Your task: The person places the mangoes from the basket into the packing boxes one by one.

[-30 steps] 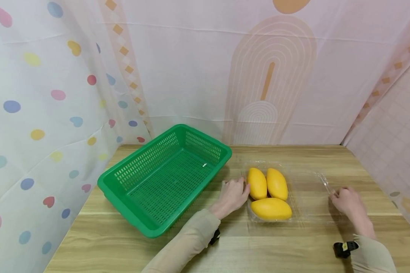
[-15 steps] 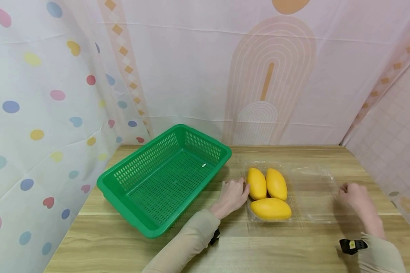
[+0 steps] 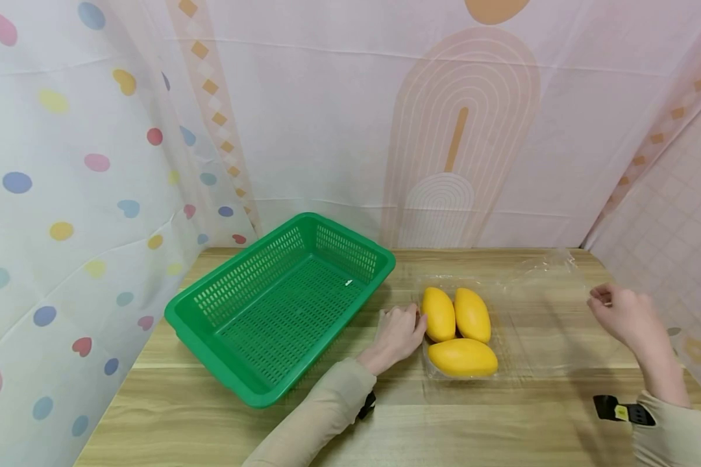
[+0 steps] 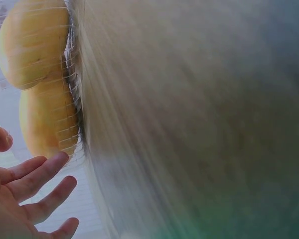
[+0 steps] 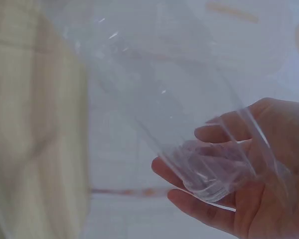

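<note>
Three yellow mangoes [image 3: 463, 357] lie in a clear plastic clamshell box [image 3: 452, 377]. My left hand [image 3: 398, 334] is at the box's left side, fingertips right at its wall. In the left wrist view its fingers [image 4: 42, 175] are spread, close to the ribbed side with mangoes behind it. The see-through lid [image 3: 540, 318] extends to the right of the mangoes, its far corner tilted up. At the lid's right edge is my right hand [image 3: 633, 321]. The right wrist view shows the lid's corner [image 5: 209, 181] across its loosely bent, parted fingers [image 5: 202, 209].
A green perforated basket [image 3: 228, 376] stands left of the box, with a small white speck on its floor. The wooden table [image 3: 444, 434] is bordered by a patterned cloth [image 3: 327, 149] at the back and sides.
My right hand has moved right, then up and away from me. The lid has swung farther right, and its far corner now rises. My left hand and the mangoes have stayed put.
</note>
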A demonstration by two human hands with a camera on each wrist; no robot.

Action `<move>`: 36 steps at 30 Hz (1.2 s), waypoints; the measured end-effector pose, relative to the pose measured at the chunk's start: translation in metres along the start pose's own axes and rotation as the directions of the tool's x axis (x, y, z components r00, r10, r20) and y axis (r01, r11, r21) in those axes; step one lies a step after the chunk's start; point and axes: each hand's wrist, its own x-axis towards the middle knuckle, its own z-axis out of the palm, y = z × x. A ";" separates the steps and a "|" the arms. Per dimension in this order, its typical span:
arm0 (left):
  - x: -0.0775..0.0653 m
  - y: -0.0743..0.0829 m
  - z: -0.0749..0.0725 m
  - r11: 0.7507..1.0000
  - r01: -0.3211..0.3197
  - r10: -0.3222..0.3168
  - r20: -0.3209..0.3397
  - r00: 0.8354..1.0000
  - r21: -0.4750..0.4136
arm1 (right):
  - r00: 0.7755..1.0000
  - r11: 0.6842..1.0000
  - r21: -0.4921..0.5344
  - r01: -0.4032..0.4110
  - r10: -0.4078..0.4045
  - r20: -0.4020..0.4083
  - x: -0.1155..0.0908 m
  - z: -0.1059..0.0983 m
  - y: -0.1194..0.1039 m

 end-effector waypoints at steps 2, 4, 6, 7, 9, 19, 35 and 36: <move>0.000 0.000 0.000 1.000 0.001 -0.001 -0.002 1.000 -0.003 | 1.000 1.000 0.016 0.004 -0.004 0.007 0.000 -0.005 -0.006; 0.000 0.000 0.001 1.000 0.000 0.000 -0.001 1.000 -0.002 | 1.000 0.999 0.050 0.009 -0.009 0.012 0.000 -0.010 -0.011; 0.000 0.000 0.001 1.000 0.000 0.000 -0.001 1.000 -0.003 | 1.000 0.994 0.105 0.021 -0.023 0.021 0.000 -0.014 -0.016; 0.001 0.000 0.001 1.000 0.000 0.000 -0.001 1.000 -0.003 | 0.999 0.989 0.145 0.029 -0.033 0.025 0.000 -0.015 -0.018; 0.001 -0.001 0.001 1.000 -0.001 0.001 -0.001 1.000 0.002 | 0.998 0.967 0.249 0.053 -0.063 0.031 0.001 -0.018 -0.020; 0.001 -0.002 0.001 1.000 -0.009 0.009 0.004 1.000 -0.012 | 0.974 0.890 0.399 0.221 -0.220 -0.048 0.009 0.010 -0.033; 0.000 -0.003 0.001 0.999 -0.022 0.022 -0.015 1.000 -0.025 | 0.981 0.919 0.387 0.073 -0.136 0.137 0.008 0.082 -0.049; 0.000 -0.003 0.001 0.999 -0.022 0.021 -0.012 1.000 -0.027 | 0.981 0.920 0.385 0.070 -0.134 0.141 0.008 0.084 -0.050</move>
